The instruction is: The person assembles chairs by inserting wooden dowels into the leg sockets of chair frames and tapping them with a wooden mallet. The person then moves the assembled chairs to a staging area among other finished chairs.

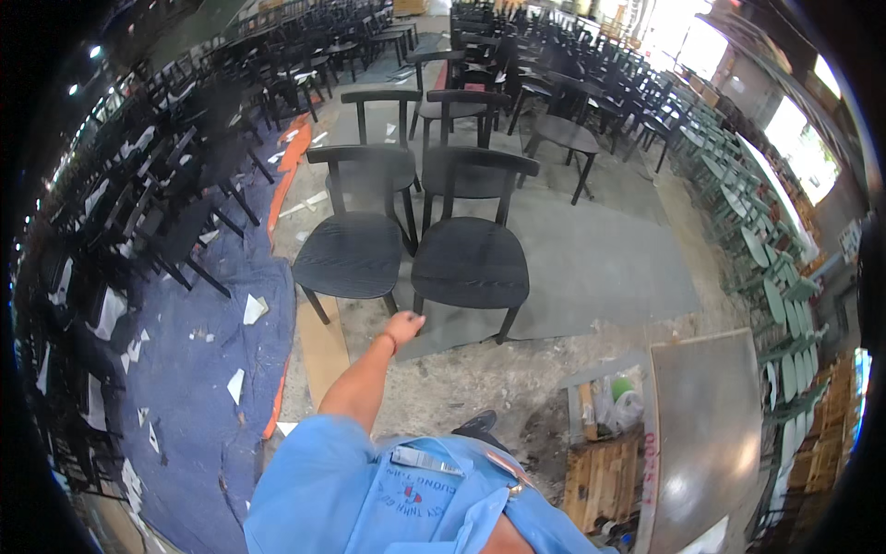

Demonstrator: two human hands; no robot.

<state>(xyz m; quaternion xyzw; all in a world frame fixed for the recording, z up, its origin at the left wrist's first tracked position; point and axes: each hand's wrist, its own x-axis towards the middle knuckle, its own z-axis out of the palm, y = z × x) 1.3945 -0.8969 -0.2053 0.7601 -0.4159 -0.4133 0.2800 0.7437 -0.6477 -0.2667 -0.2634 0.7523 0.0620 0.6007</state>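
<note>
My left hand [404,325] reaches forward with its fingers curled together, a red band at the wrist. Whatever it may hold is too small to make out. Just beyond it stand two black wooden chairs side by side, their seats facing me: a left chair [349,256] and a right chair [471,263]. In the picture my hand overlaps the area by their front legs; whether it touches either chair, I cannot tell. Two more black chairs stand close behind, one with its backrest [380,96] showing above the left chair. My right hand is out of view.
Rows of black chairs [198,231] line the left, beside a blue floor sheet [198,369] with white scraps. Green chairs [784,300] line the right. Near my right side are a flat grey panel [703,434] and a wooden crate [600,480]. Grey sheeting [609,268] covers the floor ahead.
</note>
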